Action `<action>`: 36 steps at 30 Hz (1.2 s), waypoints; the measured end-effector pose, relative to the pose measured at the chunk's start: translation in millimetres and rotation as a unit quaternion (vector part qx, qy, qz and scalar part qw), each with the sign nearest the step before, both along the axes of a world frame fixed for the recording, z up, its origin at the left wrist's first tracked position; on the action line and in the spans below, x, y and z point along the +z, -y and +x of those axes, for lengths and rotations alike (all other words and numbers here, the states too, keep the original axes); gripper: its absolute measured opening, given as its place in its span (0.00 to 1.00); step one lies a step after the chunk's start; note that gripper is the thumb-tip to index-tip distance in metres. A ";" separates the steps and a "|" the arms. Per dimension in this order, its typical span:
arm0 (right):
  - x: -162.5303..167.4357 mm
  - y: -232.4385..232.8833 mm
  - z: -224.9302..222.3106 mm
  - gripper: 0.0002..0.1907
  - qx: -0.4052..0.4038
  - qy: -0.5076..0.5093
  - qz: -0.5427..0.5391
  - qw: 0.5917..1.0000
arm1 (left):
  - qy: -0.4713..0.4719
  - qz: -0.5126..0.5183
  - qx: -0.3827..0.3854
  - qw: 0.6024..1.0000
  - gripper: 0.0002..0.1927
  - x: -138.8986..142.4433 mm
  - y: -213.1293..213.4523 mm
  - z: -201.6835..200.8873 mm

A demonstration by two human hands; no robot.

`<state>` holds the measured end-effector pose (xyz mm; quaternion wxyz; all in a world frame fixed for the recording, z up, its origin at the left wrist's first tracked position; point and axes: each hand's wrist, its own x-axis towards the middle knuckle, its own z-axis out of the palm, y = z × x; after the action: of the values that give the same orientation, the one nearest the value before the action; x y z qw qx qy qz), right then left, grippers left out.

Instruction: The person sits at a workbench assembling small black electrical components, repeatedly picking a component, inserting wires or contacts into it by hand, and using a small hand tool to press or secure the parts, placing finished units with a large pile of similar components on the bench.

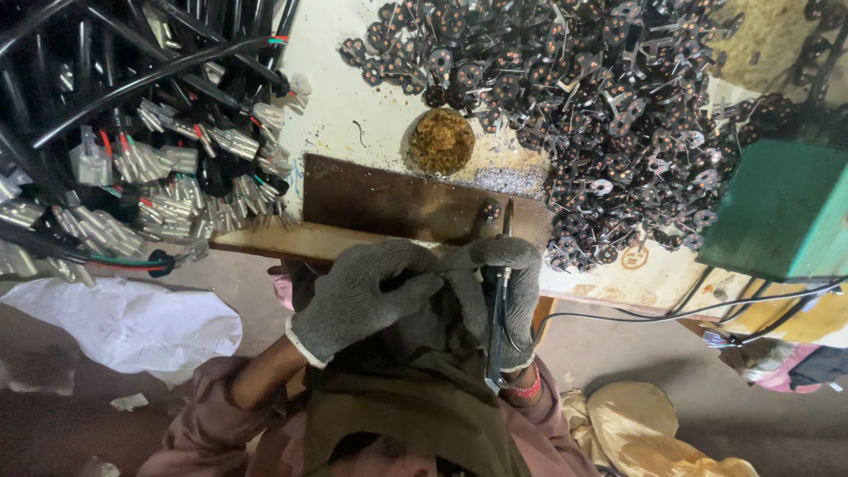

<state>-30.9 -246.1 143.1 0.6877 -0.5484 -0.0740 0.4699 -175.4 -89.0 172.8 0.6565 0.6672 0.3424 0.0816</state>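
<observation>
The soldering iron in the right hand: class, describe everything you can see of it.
The soldering iron is a slim, dark, metallic-looking rod held nearly upright in the gloved right hand. Its tip points at a small part on the brown board. A black cable runs off to the right from its lower end.

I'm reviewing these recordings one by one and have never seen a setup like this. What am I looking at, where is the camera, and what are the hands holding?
There is one picture, from a camera on the person's head, looking down. Both hands wear grey knit gloves. The right hand grips a slim metal rod-shaped tool with a black cable; the left hand is curled beside it, its contents hidden. Before them lies a brown metal plate on a cream workbench. Beyond are a heap of small dark round metal parts, a round brown crumbly pad, and black cables with metal terminals on the left.
</observation>
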 end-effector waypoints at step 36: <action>-8.9 -46.6 44.4 0.18 0.002 0.524 -0.062 0.850 | -0.067 0.251 0.084 0.962 0.06 -7.2 -57.2 27.2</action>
<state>13.4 -199.5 134.1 0.5109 -0.7544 -0.3950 0.1179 -148.2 -31.8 165.7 0.4340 0.7832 0.4094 0.1751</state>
